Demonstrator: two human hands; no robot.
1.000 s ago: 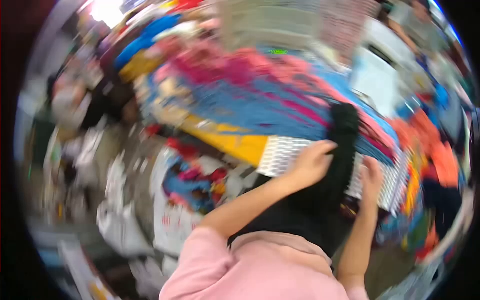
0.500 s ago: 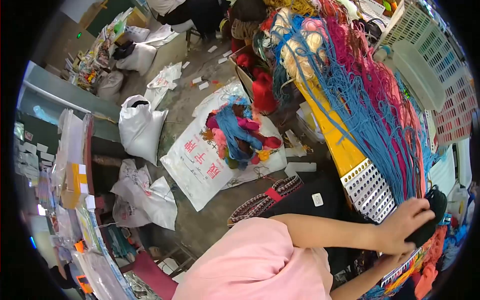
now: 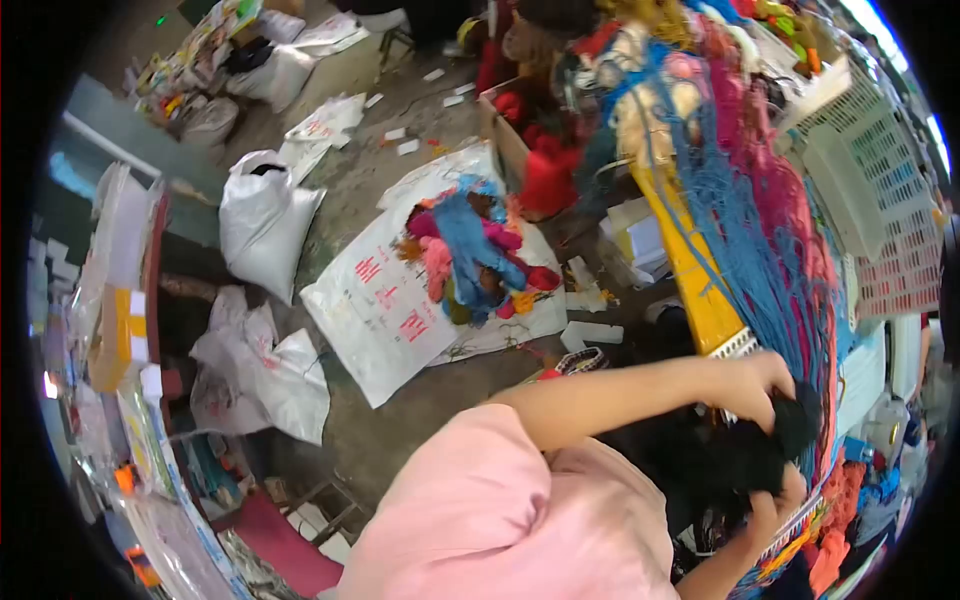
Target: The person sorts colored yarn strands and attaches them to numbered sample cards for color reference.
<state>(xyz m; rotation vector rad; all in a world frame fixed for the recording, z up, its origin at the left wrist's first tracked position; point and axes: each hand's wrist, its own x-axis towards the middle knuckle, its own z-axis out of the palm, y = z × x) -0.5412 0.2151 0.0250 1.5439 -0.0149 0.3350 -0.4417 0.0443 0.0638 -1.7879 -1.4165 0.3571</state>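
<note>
A dark bundle (image 3: pixel 735 455), which looks like black yarn, hangs between my two hands over the table's near edge. My left hand (image 3: pixel 755 385) is closed on its upper part, fingers curled over the dark strands. Lower down, my right hand (image 3: pixel 780 500) is closed on the bundle's other end, its fingers partly hidden. Just beyond my left hand, long hanks of blue yarn (image 3: pixel 740 240) lie along the table. A white perforated board (image 3: pixel 735 345) on the table is partly covered by my left arm.
Magenta and pink yarn (image 3: pixel 765 190) lies beside the blue. A white plastic basket (image 3: pixel 900 190) stands at the far right. Orange-red yarn (image 3: pixel 835 540) is at lower right. On the floor, a white sack (image 3: pixel 370 310) bears mixed yarn (image 3: pixel 470 250); another sack (image 3: pixel 262 225) stands upright.
Both hands have drawn the black bundle toward my body, and more of it shows between them. My left hand has moved left and up. The view has shifted slightly.
</note>
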